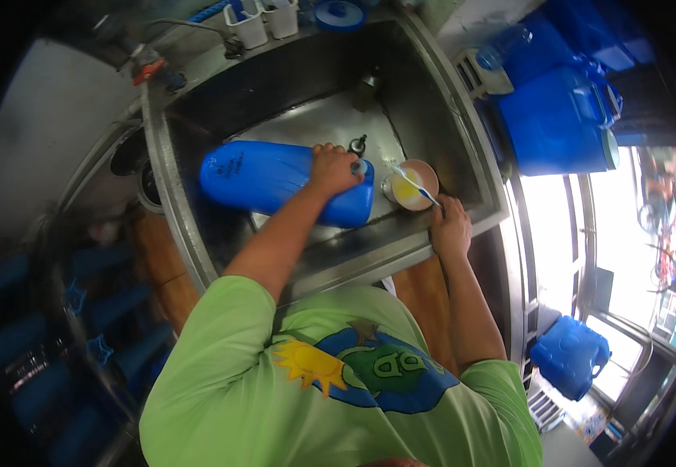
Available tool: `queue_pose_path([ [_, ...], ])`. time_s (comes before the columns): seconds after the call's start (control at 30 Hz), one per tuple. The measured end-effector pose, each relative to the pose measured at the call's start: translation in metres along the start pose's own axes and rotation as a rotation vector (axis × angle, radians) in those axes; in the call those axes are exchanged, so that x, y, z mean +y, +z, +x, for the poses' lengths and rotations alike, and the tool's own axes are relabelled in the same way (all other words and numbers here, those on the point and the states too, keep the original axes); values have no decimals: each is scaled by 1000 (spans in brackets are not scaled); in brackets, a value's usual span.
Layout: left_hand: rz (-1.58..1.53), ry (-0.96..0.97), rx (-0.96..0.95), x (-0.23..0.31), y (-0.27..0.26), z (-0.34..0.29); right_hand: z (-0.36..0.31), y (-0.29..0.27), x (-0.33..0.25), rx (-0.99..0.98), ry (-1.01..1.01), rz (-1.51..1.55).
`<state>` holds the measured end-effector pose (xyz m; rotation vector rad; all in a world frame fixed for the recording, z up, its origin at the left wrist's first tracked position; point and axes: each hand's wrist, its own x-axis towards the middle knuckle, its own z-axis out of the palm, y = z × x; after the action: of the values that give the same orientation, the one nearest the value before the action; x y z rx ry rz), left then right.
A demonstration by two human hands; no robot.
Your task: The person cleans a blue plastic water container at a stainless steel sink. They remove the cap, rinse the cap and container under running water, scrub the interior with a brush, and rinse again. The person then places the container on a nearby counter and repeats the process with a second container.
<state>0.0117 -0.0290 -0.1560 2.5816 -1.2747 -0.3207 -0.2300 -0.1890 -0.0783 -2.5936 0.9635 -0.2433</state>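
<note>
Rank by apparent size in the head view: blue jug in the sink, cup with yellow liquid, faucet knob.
1. Blue jug, lying on its side under the left hand.
2. Cup, beside the right hand.
3. Faucet knob, smallest.

Steel sink (462, 167), bright window (626, 257) rt.

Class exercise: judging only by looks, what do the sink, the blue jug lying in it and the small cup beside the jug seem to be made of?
Sink: probably stainless steel, grey and dully reflective. Blue jug under the left hand: likely moulded plastic, smooth with a soft sheen. Cup near the right hand: pale, possibly plastic or ceramic; too small to tell.
</note>
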Motion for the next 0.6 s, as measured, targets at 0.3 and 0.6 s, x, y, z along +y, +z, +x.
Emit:
queue_pose_path([
  [0.3, -61, -58, 65, 7, 3, -1, 4, -2, 4, -68, -71, 15],
  [0.6, -7, -174, 147, 3, 18, -17, 113, 41, 40, -155, -172, 109],
])
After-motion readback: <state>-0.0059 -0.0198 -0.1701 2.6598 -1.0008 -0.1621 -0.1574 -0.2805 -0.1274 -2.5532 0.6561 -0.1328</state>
